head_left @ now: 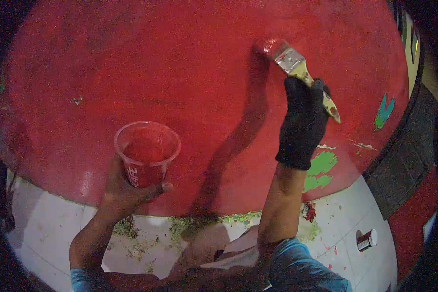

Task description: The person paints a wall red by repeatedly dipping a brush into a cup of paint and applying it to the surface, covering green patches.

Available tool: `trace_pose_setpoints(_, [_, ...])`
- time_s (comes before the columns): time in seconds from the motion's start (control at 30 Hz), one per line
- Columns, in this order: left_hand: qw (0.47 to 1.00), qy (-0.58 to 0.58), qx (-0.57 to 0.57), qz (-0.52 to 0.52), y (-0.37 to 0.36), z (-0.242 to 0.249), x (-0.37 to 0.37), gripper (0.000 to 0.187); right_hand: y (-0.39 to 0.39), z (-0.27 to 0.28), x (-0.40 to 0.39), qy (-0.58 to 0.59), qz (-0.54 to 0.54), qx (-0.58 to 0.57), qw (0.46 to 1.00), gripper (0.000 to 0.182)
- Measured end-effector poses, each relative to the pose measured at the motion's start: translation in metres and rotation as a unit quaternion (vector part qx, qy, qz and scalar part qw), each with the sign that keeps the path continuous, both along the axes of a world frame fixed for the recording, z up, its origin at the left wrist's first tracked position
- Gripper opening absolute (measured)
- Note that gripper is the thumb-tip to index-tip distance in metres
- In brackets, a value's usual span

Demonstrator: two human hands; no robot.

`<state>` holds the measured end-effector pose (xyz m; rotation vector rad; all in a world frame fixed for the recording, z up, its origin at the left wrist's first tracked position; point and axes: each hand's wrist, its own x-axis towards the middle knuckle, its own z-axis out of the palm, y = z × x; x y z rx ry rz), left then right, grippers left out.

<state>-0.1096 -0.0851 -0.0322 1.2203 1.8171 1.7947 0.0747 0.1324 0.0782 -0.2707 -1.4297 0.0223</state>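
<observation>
wall (194, 73), red and curved, fills most of the view above pale floor (48, 228), and there's the right hand (304, 121), black-gloved, fingers closed round the handle, while lower left the bare left hand (126, 192) curls round a cup, fingers only as open as its width. that brush (292, 62) has its bristles against the wall, up and right of the cup (146, 171), which holds red paint. green patches (322, 165) show beside the right wrist, then a jar (366, 241) on the floor, far right.
</observation>
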Motion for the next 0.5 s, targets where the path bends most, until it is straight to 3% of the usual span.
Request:
trace_pose_setpoints(0.03, [0.998, -0.050, -0.016, -0.020, -0.001, 0.007, 0.004, 0.098, 0.002, 0.001, -0.001, 0.002, 0.000, -0.001, 1.000, 0.016])
trace_pose_setpoints(0.1, [0.999, -0.050, -0.014, 0.001, 0.002, -0.003, 0.003, 0.097, 0.000, 0.004, -0.004, 0.196, 0.191, -0.049, 0.961, 0.011])
trace_pose_setpoints(0.23, [1.000, -0.021, -0.014, 0.012, 0.004, -0.007, 0.000, 0.096, -0.014, 0.007, -0.008, 0.200, 0.155, 0.018, 0.967, 0.008])
trace_pose_setpoints(0.3, [0.998, 0.050, 0.013, 0.039, 0.009, -0.027, -0.012, 0.096, -0.014, -0.002, -0.016, 0.060, -0.081, 0.089, 0.991, 0.015])
trace_pose_setpoints(0.37, [0.989, 0.121, 0.042, 0.067, 0.008, -0.025, -0.012, 0.096, -0.029, -0.003, -0.031, 0.100, -0.017, 0.095, 0.990, 0.015])
trace_pose_setpoints(0.43, [0.998, -0.043, -0.012, 0.038, 0.001, -0.003, 0.001, 0.101, -0.036, -0.002, -0.034, 0.113, 0.066, 0.060, 0.990, 0.016])
trace_pose_setpoints(0.5, [0.999, -0.010, -0.006, 0.050, 0.002, -0.014, -0.009, 0.102, -0.036, 0.002, -0.027, 0.079, 0.084, 0.038, 0.993, 0.017])
